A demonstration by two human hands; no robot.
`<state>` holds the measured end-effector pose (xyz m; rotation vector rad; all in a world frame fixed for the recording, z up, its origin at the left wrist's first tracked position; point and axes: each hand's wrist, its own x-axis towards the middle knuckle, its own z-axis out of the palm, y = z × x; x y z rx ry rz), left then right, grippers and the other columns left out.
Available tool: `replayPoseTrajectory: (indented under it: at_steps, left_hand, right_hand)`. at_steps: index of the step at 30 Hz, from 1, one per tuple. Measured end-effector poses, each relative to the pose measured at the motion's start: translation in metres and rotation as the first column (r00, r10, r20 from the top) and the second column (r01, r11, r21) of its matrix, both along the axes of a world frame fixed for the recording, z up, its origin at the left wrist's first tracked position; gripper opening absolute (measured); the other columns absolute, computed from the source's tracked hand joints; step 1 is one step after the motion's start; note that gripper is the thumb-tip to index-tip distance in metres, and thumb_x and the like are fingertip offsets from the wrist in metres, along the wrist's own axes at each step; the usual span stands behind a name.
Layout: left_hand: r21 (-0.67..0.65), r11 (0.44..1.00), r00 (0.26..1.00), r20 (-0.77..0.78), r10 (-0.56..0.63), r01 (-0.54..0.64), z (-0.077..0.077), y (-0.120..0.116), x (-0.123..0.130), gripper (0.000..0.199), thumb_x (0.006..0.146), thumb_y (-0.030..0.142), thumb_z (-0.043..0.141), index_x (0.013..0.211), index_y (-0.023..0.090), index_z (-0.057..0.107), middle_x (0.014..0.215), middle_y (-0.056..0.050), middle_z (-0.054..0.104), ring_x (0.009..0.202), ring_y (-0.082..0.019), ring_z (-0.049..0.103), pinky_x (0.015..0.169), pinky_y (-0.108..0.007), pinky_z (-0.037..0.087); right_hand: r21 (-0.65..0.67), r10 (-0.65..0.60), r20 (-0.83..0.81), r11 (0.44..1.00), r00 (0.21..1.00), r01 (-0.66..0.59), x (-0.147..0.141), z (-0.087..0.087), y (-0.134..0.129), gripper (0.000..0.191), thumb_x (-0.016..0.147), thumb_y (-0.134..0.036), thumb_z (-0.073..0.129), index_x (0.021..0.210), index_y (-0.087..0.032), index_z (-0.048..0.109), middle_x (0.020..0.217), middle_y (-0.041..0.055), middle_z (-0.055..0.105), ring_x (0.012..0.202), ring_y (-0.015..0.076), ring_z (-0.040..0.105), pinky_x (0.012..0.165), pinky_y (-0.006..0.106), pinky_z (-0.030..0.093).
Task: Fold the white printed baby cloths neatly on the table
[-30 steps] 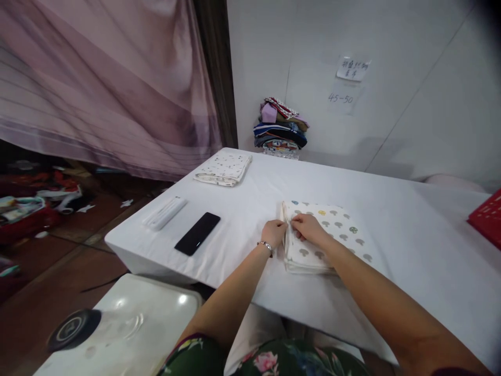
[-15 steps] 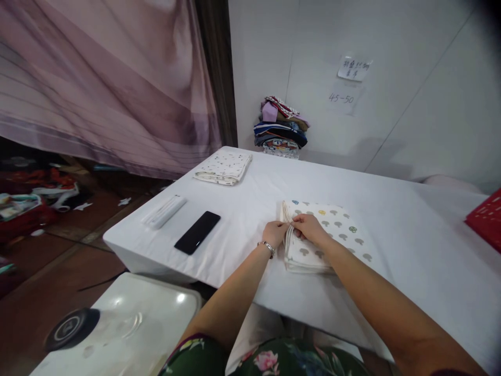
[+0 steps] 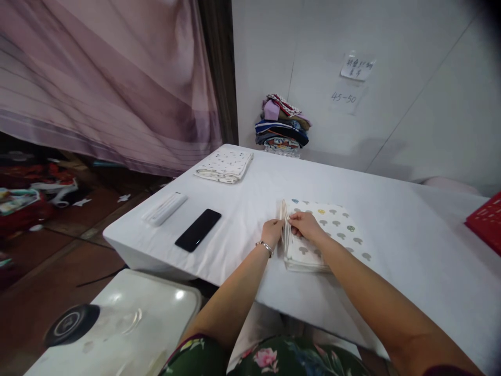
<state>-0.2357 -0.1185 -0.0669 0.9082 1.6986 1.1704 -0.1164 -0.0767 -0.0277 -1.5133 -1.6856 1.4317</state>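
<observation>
A folded white cloth with a mushroom print [image 3: 335, 235] lies in several layers near the front edge of the white-covered table [image 3: 399, 219]. My left hand [image 3: 272, 231], with a bracelet at the wrist, is closed on the layers at the cloth's left edge. Just beside it, my right hand [image 3: 306, 225] pinches the same edge from above, its thumb and fingertips together. The two hands are slightly apart. Their fingertips partly hide the fold between them.
A second folded cloth with a small print [image 3: 225, 164] sits at the back left. Left of my hands are a black phone [image 3: 199, 230] and a white packet [image 3: 166, 209]. Stacked clothes [image 3: 282, 125] stand against the wall. A red basket [image 3: 485, 219] is at the right edge.
My left hand has shifted a little left, away from my right hand, and the layers at the cloth's left edge look slightly more spread. The view has moved slightly.
</observation>
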Motion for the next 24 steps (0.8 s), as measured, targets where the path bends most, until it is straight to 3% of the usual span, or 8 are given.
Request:
replayPoseTrajectory:
  at_steps: [6,11,14,16,18,21,24]
  left_hand:
    - [-0.008,0.999,0.999,0.001,-0.039,0.039,0.002,-0.001,-0.001,0.043,0.062,0.057,0.063,0.060,0.014,0.061,0.051,0.004,0.046,0.054,-0.010,0.040,0.050,-0.022,0.029]
    - [-0.012,0.997,0.997,0.027,-0.078,0.079,0.006,-0.003,-0.001,0.032,0.064,0.046,0.065,0.062,0.014,0.061,0.051,0.004,0.046,0.051,-0.009,0.040,0.048,-0.021,0.028]
    - [-0.024,0.998,0.998,-0.002,-0.063,0.063,0.007,-0.003,-0.001,0.021,0.066,0.035,0.064,0.063,0.015,0.061,0.052,0.004,0.048,0.052,-0.009,0.042,0.049,-0.021,0.030]
    - [-0.022,0.998,0.998,-0.025,-0.053,0.052,0.008,-0.003,-0.001,0.016,0.067,0.031,0.062,0.063,0.015,0.062,0.054,0.003,0.051,0.055,-0.011,0.046,0.051,-0.022,0.032]
    - [-0.019,0.999,0.998,-0.043,-0.042,0.041,0.009,-0.005,0.000,0.014,0.069,0.029,0.059,0.064,0.016,0.062,0.057,0.002,0.055,0.059,-0.012,0.050,0.054,-0.023,0.035]
    - [0.021,0.999,0.983,-0.181,-0.027,0.032,0.011,-0.010,0.003,0.010,0.072,0.025,0.056,0.068,0.017,0.062,0.068,-0.001,0.059,0.067,-0.014,0.054,0.061,-0.024,0.038]
    - [0.099,0.992,0.865,-0.501,-0.020,0.080,0.012,-0.015,0.008,0.008,0.075,0.025,0.054,0.072,0.019,0.060,0.082,-0.003,0.058,0.072,-0.015,0.054,0.065,-0.025,0.040]
  right_hand:
    - [0.011,0.038,-0.014,0.999,0.999,-0.038,0.000,0.000,-0.002,0.012,0.080,-0.016,0.051,0.079,-0.014,0.063,0.043,-0.0035,0.055,0.034,0.0067,0.045,0.036,0.016,0.036]
    - [-0.028,0.065,-0.004,0.997,0.998,-0.065,0.002,0.005,-0.008,0.033,0.073,-0.003,0.042,0.094,-0.013,0.065,0.052,-0.0029,0.057,0.040,0.0072,0.046,0.040,0.017,0.036]
    - [0.136,0.129,0.150,0.979,0.980,-0.149,0.009,0.007,-0.011,0.036,0.074,-0.005,0.043,0.099,-0.015,0.066,0.069,0.0005,0.063,0.054,0.0101,0.054,0.054,0.021,0.043]
    - [0.373,0.119,0.303,0.898,0.946,-0.232,0.017,0.006,-0.013,0.032,0.077,-0.011,0.045,0.098,-0.018,0.067,0.086,0.0042,0.065,0.074,0.0145,0.059,0.071,0.025,0.046]
    - [0.570,0.044,0.431,0.761,0.901,-0.310,0.028,0.003,-0.014,0.030,0.081,-0.015,0.045,0.099,-0.018,0.068,0.100,0.0077,0.063,0.093,0.0190,0.057,0.085,0.029,0.043]
    - [0.665,-0.026,0.540,0.626,0.842,-0.407,0.043,-0.008,-0.015,0.032,0.084,-0.017,0.042,0.106,-0.017,0.066,0.111,0.0106,0.059,0.104,0.0226,0.052,0.092,0.033,0.040]
    - [0.679,-0.022,0.560,0.584,0.828,-0.444,0.050,-0.019,-0.014,0.033,0.086,-0.018,0.041,0.108,-0.016,0.065,0.114,0.0105,0.059,0.107,0.0232,0.052,0.095,0.036,0.039]
